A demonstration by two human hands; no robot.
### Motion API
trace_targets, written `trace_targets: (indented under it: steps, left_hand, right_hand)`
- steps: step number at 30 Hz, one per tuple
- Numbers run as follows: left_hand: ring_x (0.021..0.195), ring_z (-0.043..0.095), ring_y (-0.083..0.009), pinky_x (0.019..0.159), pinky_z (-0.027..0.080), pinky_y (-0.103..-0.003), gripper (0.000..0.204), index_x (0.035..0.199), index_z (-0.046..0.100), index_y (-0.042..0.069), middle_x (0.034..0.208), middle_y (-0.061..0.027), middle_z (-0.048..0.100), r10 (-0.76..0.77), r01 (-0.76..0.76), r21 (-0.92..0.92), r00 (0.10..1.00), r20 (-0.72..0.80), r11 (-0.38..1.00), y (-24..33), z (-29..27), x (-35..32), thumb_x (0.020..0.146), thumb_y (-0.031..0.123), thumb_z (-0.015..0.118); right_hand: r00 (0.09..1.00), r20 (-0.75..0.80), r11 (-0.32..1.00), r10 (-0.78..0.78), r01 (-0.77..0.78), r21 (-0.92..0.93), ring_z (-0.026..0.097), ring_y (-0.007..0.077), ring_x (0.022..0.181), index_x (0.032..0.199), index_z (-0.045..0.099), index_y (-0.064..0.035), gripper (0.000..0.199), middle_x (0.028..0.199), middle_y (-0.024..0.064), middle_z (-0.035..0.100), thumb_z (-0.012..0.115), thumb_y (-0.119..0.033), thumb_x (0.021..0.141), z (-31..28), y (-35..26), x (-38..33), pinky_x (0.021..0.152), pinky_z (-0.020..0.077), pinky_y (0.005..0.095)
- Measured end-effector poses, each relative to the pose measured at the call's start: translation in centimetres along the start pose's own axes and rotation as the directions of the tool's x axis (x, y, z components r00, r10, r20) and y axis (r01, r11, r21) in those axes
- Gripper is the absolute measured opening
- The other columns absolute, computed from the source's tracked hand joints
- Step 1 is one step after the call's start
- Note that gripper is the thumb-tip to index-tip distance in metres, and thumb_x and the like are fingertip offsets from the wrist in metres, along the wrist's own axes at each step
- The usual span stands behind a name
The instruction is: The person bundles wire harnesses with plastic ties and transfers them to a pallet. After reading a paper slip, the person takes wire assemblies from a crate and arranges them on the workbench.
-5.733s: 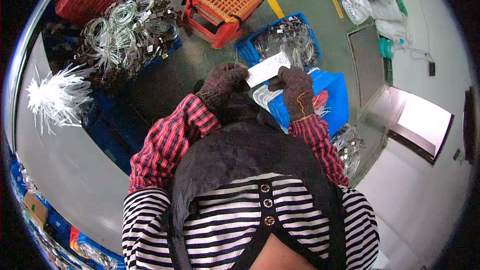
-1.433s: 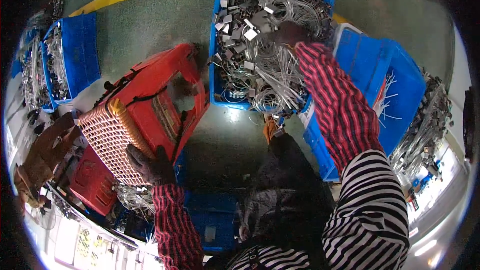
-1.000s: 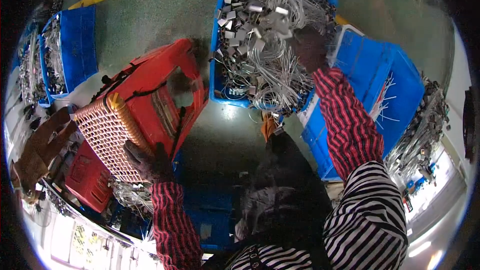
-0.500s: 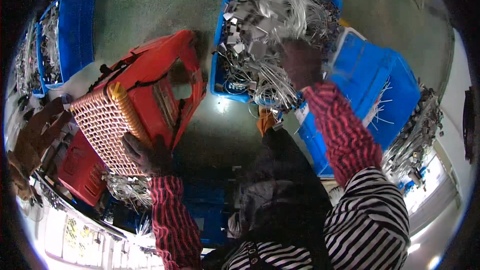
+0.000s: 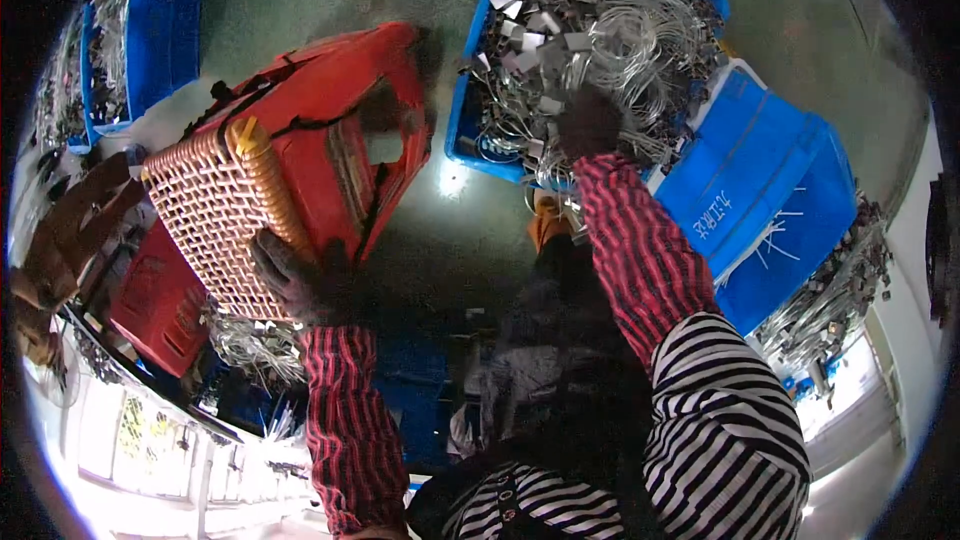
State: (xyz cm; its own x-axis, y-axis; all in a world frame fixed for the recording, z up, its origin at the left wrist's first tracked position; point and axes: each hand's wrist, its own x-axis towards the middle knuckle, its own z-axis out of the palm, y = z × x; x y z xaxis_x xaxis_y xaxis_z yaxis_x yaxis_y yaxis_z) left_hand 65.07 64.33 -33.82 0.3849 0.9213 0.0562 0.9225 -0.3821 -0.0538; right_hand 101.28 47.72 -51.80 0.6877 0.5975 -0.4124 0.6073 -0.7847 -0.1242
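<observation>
My left hand (image 5: 290, 275), in a dark glove, grips the near edge of a woven seat (image 5: 205, 210). The seat belongs to a red plastic chair (image 5: 330, 120) that looks tilted. My right hand (image 5: 590, 122), also gloved, is over the near part of a blue bin (image 5: 462, 115). Small metal pieces (image 5: 530, 40) and looped pale wires (image 5: 630, 40) fill that bin. The right fingers are dark and blurred, so whether they hold anything cannot be made out. Red-and-black striped sleeves cover both forearms.
Another blue bin (image 5: 740, 150) with wires stands to the right, beside a heap of wired parts (image 5: 835, 275). At the far left is a further filled blue bin (image 5: 165, 25). A red container (image 5: 160, 310) sits behind the chair's seat. My orange-brown shoe (image 5: 548, 220) is near the middle bin.
The view has shifted, so the bins sit farther right and higher. My right hand has come nearer and leftward over the bin. The wires, blurred before, now look sharp. My left hand keeps its hold.
</observation>
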Motion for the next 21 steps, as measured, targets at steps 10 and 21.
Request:
trace_targets:
  steps: [10,21]
  left_hand:
    - [0.144,0.030,-0.0396,0.119,0.022,-0.054,0.096,0.152,0.029,0.001,0.154,-0.0227,0.035,-0.054,0.039,0.112,0.989,0.136,0.993,-2.5,-2.8,0.3,0.080,0.050,0.069]
    - [0.143,0.030,-0.0395,0.118,0.020,-0.055,0.093,0.152,0.029,0.003,0.153,-0.0231,0.035,-0.023,0.017,0.051,0.994,0.103,0.999,-1.7,-2.7,0.2,0.080,0.046,0.069]
  right_hand:
    - [0.952,-0.271,0.878,-0.140,0.246,0.410,0.066,0.0382,0.093,0.130,0.052,-0.0028,0.063,0.102,0.0169,0.069,0.074,-0.033,0.080,-7.7,2.3,0.6,0.084,0.0531,0.0475]
    - [0.956,-0.114,0.114,-0.270,0.150,0.982,0.066,0.0264,0.078,0.096,0.067,0.0000,0.039,0.088,0.0140,0.068,0.049,-0.034,0.101,-26.6,4.1,-2.4,0.084,0.0537,0.0413]
